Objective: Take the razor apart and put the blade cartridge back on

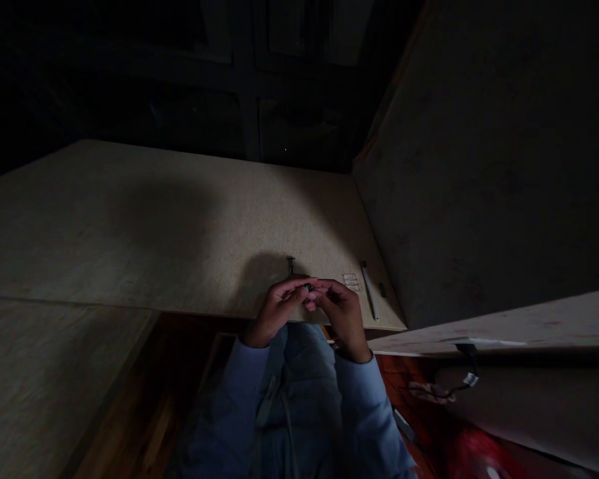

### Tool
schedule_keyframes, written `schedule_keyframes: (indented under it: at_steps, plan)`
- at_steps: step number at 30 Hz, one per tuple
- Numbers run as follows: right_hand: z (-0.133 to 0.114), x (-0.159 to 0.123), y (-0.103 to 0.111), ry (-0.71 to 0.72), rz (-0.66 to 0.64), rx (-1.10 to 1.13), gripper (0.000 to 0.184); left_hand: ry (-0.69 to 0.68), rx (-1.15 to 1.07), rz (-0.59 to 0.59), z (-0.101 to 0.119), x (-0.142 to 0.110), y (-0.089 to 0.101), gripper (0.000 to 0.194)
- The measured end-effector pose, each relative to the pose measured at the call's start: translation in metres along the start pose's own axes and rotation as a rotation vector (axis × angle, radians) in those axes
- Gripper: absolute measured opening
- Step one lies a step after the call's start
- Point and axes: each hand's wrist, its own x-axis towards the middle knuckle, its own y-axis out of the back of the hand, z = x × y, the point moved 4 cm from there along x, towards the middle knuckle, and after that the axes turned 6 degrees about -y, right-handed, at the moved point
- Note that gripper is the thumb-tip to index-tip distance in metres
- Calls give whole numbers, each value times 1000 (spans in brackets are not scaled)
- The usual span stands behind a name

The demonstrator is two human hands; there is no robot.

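My left hand (281, 305) and my right hand (340, 310) meet over the table's front edge, fingertips pinched together. Between them is a small dark piece (308, 287) with a greenish tint, mostly covered by the fingers. Both hands appear closed on it; its kind is too small to make out. Just beyond the fingers lies a small T-shaped metallic thing (290, 262). Right of my right hand are a clear plastic piece (351, 282), a slim whitish stick with a dark end (371, 296), and a small dark green piece (382, 290).
The pale tabletop (194, 219) stretches far to the left. A patterned wall or panel (479, 199) rises along its right side. Dark window frames stand behind. Below right are a black cable (474, 366) and a blurred red thing (479, 452) by the floor. The light is dim.
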Motion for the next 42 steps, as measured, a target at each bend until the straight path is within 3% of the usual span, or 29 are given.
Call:
schedule_keyframes:
  at_steps: [4,8,13,17,22,28,38,42]
  plan:
    - [-5,10,-7,-7,-87,-4,26,-58,-7,11,3,-1,10,37]
    - [-3,12,-16,9,-102,13,27,-239,79,55,7,0,20,30]
    - [5,9,-23,1,-45,72,30,-505,372,139,12,0,27,15]
    - [13,7,-28,-75,-50,147,35,-642,589,170,18,-3,24,17]
    - [16,3,-33,-139,-55,210,38,-657,747,281,21,-9,21,26]
    - [14,0,-43,-153,-100,245,34,-772,799,343,18,-15,14,22]
    - [26,2,-40,-44,-8,301,39,-598,695,419,4,-21,12,24]
    - [30,1,-39,-27,49,330,39,-652,693,414,1,-24,6,23]
